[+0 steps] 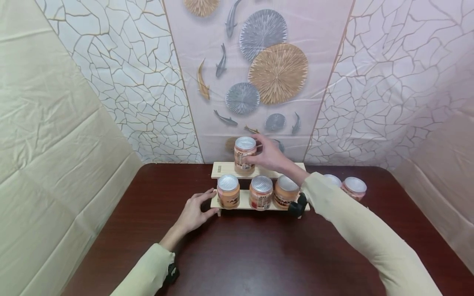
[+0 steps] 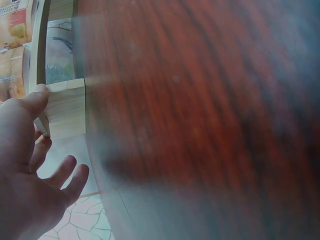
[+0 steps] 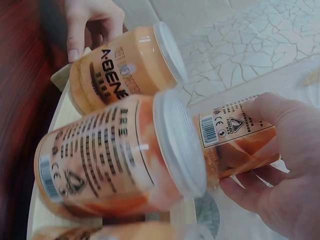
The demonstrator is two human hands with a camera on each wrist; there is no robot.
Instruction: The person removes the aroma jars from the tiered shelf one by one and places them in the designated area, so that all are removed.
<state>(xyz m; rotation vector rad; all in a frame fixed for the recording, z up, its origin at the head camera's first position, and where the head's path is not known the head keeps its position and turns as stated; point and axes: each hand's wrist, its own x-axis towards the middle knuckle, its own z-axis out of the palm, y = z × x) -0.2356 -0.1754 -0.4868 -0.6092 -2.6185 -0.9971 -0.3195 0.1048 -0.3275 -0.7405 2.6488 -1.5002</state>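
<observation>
A two-tier wooden rack stands at the table's back. My right hand grips an orange-labelled jar with a silvery lid, upright at the upper board; whether its base touches the wood I cannot tell. In the right wrist view, thumb and fingers are around this jar. My left hand pinches the left end of the lower board, its thumb on the edge in the left wrist view. Along that board stand a left jar, a middle jar and a right jar.
Two more lidded jars, a nearer one and one partly hidden by my right sleeve, stand on the dark wooden table right of the rack. A patterned cloth hangs close behind the rack.
</observation>
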